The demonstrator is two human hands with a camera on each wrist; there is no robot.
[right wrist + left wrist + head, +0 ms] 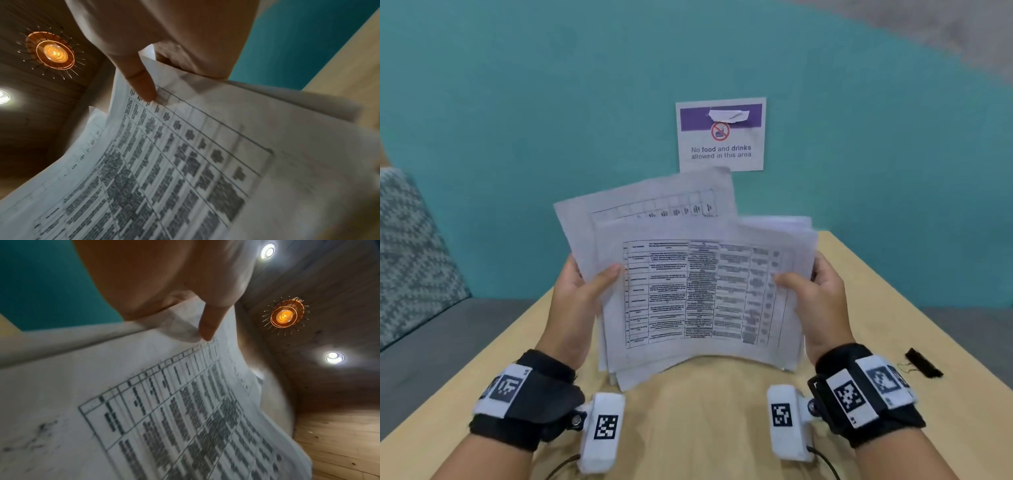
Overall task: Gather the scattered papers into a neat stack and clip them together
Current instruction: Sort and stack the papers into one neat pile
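Both hands are gripping one loose bundle of papers (698,291), holding it upright above the wooden table (722,428). To the bundle's left, the left hand (578,291) is pinching the side edge, thumb lying across the front sheet and fingers hidden behind. To the bundle's right, the right hand (815,294) is doing the same, thumb pressing flat on the front and fingers wrapped behind. Sheets are sitting unevenly: one is poking up and tilting behind the bundle's upper left, and the bottom corners are fanning out, touching or nearly touching the table; which, I cannot tell. Printing on the front sheet is a ruled table of small text, too blurred to read. Behind the bundle, on the teal wall, a sign (720,134) is reading "No food and drinks allowed in this area". Well to the bundle's lower right, a small black clip (923,363) is lying on the table.
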